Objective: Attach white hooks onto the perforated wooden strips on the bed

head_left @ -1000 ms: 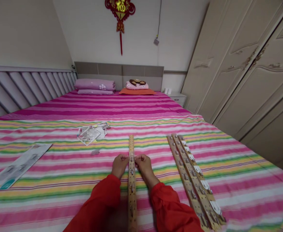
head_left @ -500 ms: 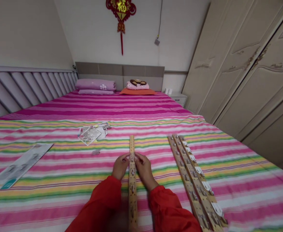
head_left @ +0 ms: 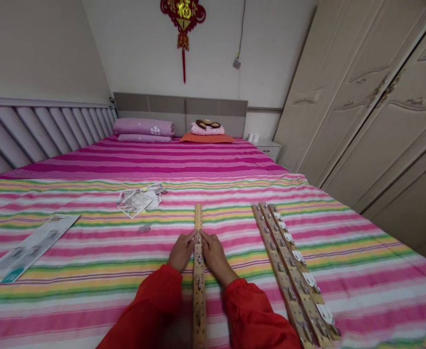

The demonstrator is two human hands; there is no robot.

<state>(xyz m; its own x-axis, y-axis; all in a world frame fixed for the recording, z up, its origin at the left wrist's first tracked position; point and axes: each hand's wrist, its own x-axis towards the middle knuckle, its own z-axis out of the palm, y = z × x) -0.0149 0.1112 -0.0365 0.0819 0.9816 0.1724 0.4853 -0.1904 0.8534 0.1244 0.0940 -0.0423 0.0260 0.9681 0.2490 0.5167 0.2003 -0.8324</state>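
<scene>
Printed sheet (head_left: 27,249) was noted at 9 o'clock from the hands on the striped bedspread (head_left: 361,286); clear plastic packet (head_left: 135,202) at 11 o'clock. Left hand (head_left: 181,251) and right hand (head_left: 214,257) were placed with fingers (head_left: 192,234) against opposite edges of the hook-studded wooden strip (head_left: 198,291), which was laid 12-to-6 between them; whether it was gripped could not be told. Paired hooked strips (head_left: 281,266) were laid at 3 o'clock

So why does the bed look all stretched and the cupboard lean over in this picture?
In the head view, a wide lens seems to bend things: the wardrobe leans inward, the striped bedspread fans outward, and the wooden strip looks much wider near the bottom edge.
</scene>
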